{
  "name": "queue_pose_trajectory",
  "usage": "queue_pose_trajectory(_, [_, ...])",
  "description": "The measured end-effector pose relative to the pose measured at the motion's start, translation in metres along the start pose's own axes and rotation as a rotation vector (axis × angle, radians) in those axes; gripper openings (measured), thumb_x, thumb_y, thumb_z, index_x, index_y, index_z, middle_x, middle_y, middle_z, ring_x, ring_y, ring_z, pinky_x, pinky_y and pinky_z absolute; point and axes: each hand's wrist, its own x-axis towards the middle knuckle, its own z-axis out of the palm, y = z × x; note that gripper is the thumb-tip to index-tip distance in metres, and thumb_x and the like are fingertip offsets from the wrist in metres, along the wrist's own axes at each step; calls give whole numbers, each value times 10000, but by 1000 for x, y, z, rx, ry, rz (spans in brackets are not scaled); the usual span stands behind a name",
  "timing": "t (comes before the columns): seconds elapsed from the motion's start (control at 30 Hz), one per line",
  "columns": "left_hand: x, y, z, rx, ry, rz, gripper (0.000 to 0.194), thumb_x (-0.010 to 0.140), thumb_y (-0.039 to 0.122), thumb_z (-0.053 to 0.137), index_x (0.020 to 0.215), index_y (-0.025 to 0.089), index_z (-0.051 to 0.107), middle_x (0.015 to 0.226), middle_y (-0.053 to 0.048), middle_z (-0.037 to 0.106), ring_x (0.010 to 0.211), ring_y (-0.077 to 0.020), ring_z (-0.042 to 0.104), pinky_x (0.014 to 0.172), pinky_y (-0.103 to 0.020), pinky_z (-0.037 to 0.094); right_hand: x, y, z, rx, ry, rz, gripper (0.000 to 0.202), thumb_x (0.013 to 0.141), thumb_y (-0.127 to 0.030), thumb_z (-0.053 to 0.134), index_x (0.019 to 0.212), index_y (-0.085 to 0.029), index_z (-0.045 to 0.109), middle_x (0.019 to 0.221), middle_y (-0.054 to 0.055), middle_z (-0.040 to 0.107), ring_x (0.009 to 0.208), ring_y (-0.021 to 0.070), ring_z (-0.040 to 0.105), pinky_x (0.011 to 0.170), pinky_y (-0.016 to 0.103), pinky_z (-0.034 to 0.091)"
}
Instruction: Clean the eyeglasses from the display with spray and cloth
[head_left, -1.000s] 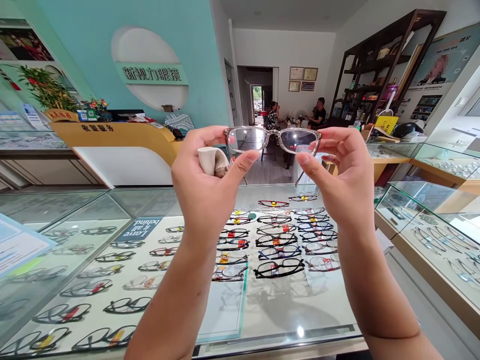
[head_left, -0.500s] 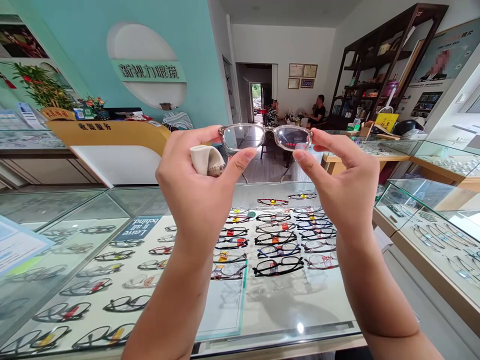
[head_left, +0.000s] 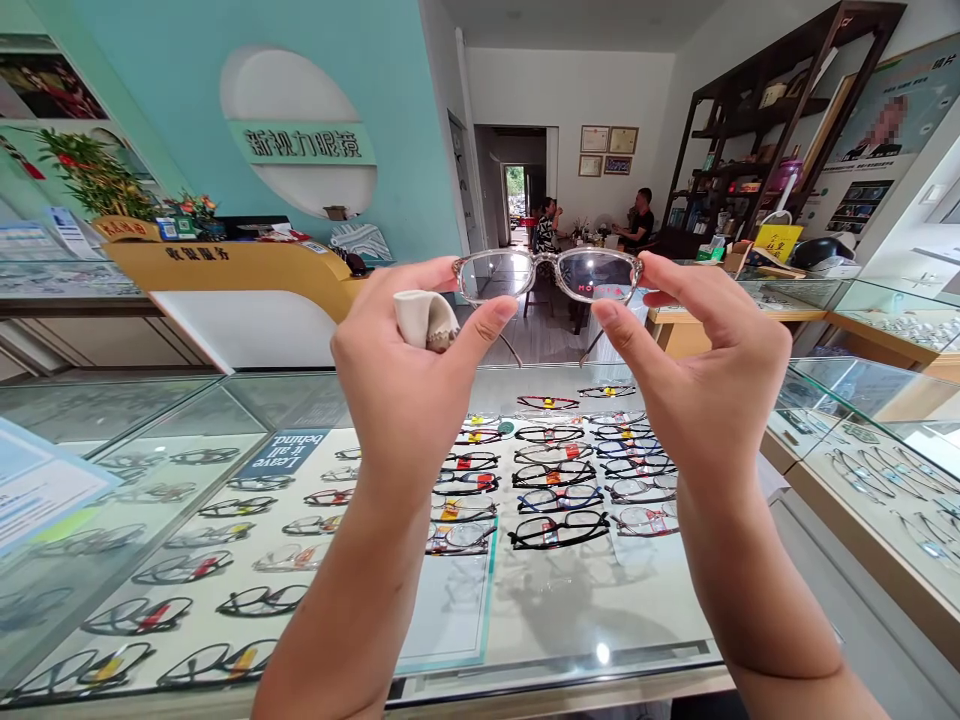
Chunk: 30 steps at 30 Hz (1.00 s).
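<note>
A pair of clear-framed eyeglasses (head_left: 546,258) is held up level in front of me, above the glass display case. My left hand (head_left: 409,365) pinches the left end of the frame between thumb and fingers. Tucked in that same palm is a folded pale cleaning cloth (head_left: 421,316) with a zigzag edge. My right hand (head_left: 709,365) grips the right end, thumb under the rim. Red lettering shows on the right lens. Both temples are unfolded and point away from me.
Under my forearms the glass display case (head_left: 555,610) holds rows of eyeglasses (head_left: 559,530). Another glass case (head_left: 862,440) stands to the right. A yellow and white counter (head_left: 247,310) is at the left back. Two people (head_left: 637,220) sit at a table in the rear.
The eyeglasses and both hands have shifted slightly to the right in view, and the frame appears a little larger. Both hands keep their grip.
</note>
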Motion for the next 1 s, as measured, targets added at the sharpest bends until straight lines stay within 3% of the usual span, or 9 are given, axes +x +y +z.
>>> queue_pose_trajectory(0.2, [1, 5, 2, -13, -12, -78, 414, 791, 589, 950, 1084, 327, 822, 893, -17, 747, 994, -241, 717, 792, -409, 599, -1, -3, -3, -8, 1, -1, 305, 1002, -421, 756, 1272, -283, 795, 1105, 96, 792, 1021, 294, 758, 953, 558, 627])
queue_pose_trajectory(0.3, [0, 4, 2, -18, -45, -94, 394, 810, 582, 938, 1099, 343, 816, 824, -18, 708, 952, -240, 696, 741, -391, 575, -2, -2, -4, -26, -4, -14, 314, 1003, -393, 747, 1300, -298, 780, 1140, 98, 788, 1029, 301, 759, 950, 567, 622])
queue_pose_trajectory(0.47, [0, 5, 2, -15, -50, -108, 407, 818, 604, 921, 1118, 352, 807, 837, -11, 699, 897, -234, 673, 675, -370, 543, -3, -3, -5, -55, -8, -33, 333, 1008, -359, 733, 1337, -312, 755, 1190, 102, 786, 1038, 308, 765, 924, 557, 623])
queue_pose_trajectory(0.7, [0, 5, 2, -18, -50, -112, 437, 807, 629, 924, 1122, 350, 809, 782, -9, 674, 913, -234, 685, 685, -369, 555, 0, -9, -8, -65, 19, -20, 247, 1003, -408, 767, 1232, -317, 772, 1160, 74, 822, 911, 265, 767, 910, 519, 642])
queue_pose_trajectory(0.83, [0, 4, 2, -5, -37, -79, 429, 803, 638, 923, 1110, 363, 802, 855, -23, 724, 968, -259, 710, 731, -405, 594, 1, -10, -7, -53, 14, -16, 273, 983, -383, 790, 1230, -268, 779, 1188, 91, 826, 881, 254, 763, 884, 497, 640])
queue_pose_trajectory(1.0, [-1, 2, 2, 36, -9, -18, 409, 824, 644, 903, 1114, 378, 791, 1090, -40, 787, 1050, -279, 736, 789, -457, 631, 1, -11, -6, -34, 1, 2, 286, 963, -333, 811, 1225, -221, 785, 1180, 115, 831, 868, 247, 761, 845, 462, 624])
